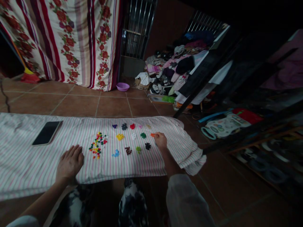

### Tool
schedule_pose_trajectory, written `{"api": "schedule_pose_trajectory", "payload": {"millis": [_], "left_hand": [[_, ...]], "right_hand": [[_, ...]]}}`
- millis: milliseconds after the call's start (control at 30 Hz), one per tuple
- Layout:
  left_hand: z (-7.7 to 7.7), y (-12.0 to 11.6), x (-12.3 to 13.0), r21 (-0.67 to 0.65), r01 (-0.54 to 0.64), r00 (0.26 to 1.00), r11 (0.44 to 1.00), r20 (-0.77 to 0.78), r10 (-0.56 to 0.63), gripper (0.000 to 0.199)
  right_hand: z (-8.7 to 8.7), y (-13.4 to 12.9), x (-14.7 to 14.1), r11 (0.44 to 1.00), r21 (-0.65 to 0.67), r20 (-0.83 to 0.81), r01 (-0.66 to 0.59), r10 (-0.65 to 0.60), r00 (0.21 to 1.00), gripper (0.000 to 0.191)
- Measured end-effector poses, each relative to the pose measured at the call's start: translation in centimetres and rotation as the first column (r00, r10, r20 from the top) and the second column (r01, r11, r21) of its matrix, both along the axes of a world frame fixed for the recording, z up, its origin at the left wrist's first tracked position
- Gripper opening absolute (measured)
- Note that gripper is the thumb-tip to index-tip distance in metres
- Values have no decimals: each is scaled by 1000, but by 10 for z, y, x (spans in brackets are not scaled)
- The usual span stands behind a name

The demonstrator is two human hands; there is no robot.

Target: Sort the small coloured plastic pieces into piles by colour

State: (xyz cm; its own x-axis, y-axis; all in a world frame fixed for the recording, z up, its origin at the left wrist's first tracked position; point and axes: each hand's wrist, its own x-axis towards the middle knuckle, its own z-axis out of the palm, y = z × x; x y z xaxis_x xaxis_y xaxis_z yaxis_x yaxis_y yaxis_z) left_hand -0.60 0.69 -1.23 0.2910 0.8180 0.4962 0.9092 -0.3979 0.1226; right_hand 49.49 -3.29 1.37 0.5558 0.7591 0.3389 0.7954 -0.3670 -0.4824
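- Clock directions run from the small heap of white pieces [133, 136] on the striped cloth [85, 170], with 12 pointing away from the person.
- Right hand [161, 140]: at 3 o'clock, its thumb and fingertips drawn together at the orange pieces [152, 135]; I cannot tell whether one is pinched between them or only touched.
- Left hand [69, 162]: at 8 o'clock, palm down on the cloth, fingers stretched out and lying close together, holding nothing visible.
- Between the left hand and the white heap, near 9 o'clock, lies a loose scatter of mixed-colour pieces [97, 145], with red, yellow, green, orange and white among them.
- Other single-colour heaps ring the white one, apart from each other: red [132, 126] at 12, pink [140, 126] at 1, beige [148, 126] at 2, dark green [143, 135] at 3, black [148, 146] at 4, light green [138, 149] at 5, brown [128, 150] at 7, light blue [115, 153] between 7 and 8, yellow [120, 136] at 9, navy [115, 126] at 10, dark grey [124, 126] between 10 and 11.
- A phone [46, 133] lies on the cloth at 9, well beyond the scatter.
- On the tiled floor [113, 104], a purple bowl [123, 87] sits near 12, with piled clothes [175, 64] at 1.
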Motion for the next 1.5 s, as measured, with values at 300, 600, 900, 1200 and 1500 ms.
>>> {"api": "schedule_pose_trajectory", "payload": {"millis": [300,600,900,1200,1500], "left_hand": [[-1,1,-2,22,-2,999,1000,-52,4,43],[2,0,-1,40,-3,995,999,-96,7,42],[3,1,0,-4,-43,998,999,-56,42,41],[4,0,2,-9,-58,997,998,-50,57,39],[6,-1,3,-31,-53,998,998,-25,52,38]], "right_hand": [[-2,4,5,997,-65,49,-51,54,997,28],[-6,10,8,994,-111,36,1,3,999,27],[-5,8,7,997,-18,14,-77,77,997,32],[10,14,-20,987,72,18,-140,139,990,28],[15,17,-95,903,211,-8,-373,384,923,26]]}}
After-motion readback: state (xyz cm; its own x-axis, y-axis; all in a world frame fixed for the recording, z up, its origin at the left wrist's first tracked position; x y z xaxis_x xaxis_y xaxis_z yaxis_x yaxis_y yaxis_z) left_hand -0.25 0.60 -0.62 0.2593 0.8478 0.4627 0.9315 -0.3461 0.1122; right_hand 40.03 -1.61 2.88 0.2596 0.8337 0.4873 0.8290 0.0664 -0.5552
